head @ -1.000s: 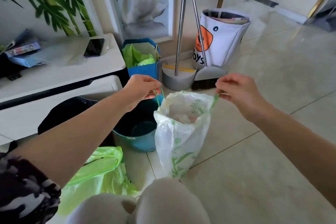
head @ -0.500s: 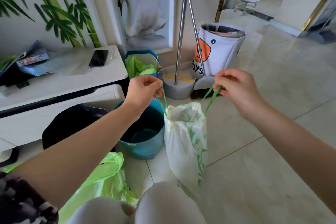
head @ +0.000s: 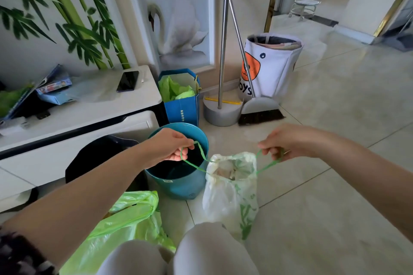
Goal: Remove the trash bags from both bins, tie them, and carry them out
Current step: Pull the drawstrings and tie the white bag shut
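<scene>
Left hand (head: 166, 147) and right hand (head: 282, 144) each pinch a drawstring (head: 194, 164); uneven pulling could tear the thin white bag (head: 230, 194).

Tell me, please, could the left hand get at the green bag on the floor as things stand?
Probably not yet: the left hand is pinching a drawstring loop of the white trash bag. Otherwise, the green bag lies unobstructed below that forearm.

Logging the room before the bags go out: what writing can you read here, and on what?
"oys", first letter hidden behind the broom handle: white fabric basket.
White vertical characters: blue paper bag, too small to read.
Small label: teal bin, unreadable.
Printed covers: books, blurred.
</scene>
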Action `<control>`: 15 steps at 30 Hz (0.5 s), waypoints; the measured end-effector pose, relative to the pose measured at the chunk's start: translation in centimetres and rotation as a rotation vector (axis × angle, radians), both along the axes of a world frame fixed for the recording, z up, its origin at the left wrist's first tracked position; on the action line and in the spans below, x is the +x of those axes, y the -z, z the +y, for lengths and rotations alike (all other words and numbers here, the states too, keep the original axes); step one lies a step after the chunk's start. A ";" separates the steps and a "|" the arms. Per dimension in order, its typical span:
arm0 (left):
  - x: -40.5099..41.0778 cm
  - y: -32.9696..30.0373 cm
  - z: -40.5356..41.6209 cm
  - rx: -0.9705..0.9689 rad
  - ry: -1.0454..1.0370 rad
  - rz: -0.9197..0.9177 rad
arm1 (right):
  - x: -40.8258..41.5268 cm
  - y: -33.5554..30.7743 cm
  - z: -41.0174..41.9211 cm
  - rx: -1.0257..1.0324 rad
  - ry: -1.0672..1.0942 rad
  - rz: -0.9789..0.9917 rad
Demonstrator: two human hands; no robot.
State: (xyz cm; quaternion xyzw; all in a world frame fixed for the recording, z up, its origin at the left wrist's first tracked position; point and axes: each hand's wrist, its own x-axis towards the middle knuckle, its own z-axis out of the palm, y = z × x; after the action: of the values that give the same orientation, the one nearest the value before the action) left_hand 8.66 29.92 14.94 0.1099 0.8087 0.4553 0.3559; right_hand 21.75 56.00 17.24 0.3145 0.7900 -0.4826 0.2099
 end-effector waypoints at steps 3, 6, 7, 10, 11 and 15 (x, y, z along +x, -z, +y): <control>-0.1 -0.8 -0.2 0.072 -0.050 0.021 | -0.5 0.0 -0.3 0.159 -0.038 0.255; -0.1 -2.6 0.4 0.116 -0.075 0.166 | -1.2 -1.3 -0.7 0.197 0.000 0.543; 0.0 -3.4 0.8 0.143 -0.077 0.224 | -1.4 -1.9 -0.9 0.196 0.029 0.639; 0.9 -5.7 2.1 0.292 -0.069 0.493 | -1.6 -3.5 -1.6 0.508 0.037 0.943; 1.2 -6.0 2.5 0.324 -0.060 0.579 | -1.6 -3.6 -1.8 0.611 0.024 1.019; 1.7 -5.0 3.2 0.150 0.025 0.737 | -1.8 -2.0 -1.9 0.729 -0.122 1.023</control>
State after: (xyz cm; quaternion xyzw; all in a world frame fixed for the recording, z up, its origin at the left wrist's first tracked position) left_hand 10.37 33.10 19.94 0.3020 0.8456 0.4386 0.0376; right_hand 19.97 54.07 19.28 0.0494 0.9206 -0.2589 -0.2880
